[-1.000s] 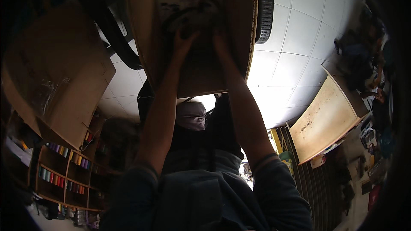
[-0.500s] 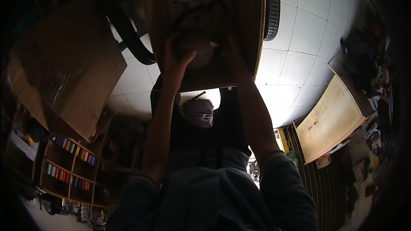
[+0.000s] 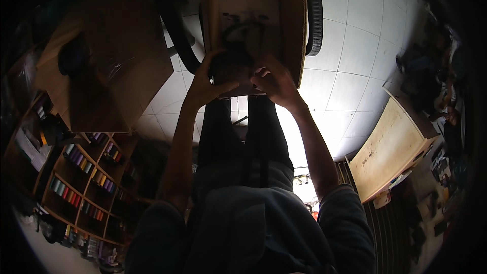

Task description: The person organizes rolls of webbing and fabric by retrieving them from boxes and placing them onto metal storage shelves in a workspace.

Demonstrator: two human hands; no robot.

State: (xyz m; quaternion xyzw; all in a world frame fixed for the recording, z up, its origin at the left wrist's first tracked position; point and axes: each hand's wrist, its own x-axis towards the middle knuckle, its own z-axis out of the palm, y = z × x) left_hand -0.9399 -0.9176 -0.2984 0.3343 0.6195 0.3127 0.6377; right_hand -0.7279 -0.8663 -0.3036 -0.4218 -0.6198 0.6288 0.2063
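An open cardboard box (image 3: 291, 25) stands on the white tiled floor in front of me. At its near edge is a dark bundled object (image 3: 231, 63), too shadowed to name. My left hand (image 3: 203, 86) wraps around the object's left side. Fingers curled, my right hand (image 3: 276, 83) grips its right side. Both forearms reach up from the lower edge in dark sleeves. A dark looped cord or strap (image 3: 243, 30) lies deeper inside the box.
A larger cardboard box (image 3: 111, 61) stands to the left. A black tyre (image 3: 314, 15) lies around the far box. A wooden board (image 3: 388, 149) sits at the right and shelves of coloured items (image 3: 76, 177) at the lower left. Clutter lines the right edge.
Both hands have drawn back from deep inside the box to its near edge, bringing the dark object with them. The view has shifted a little.
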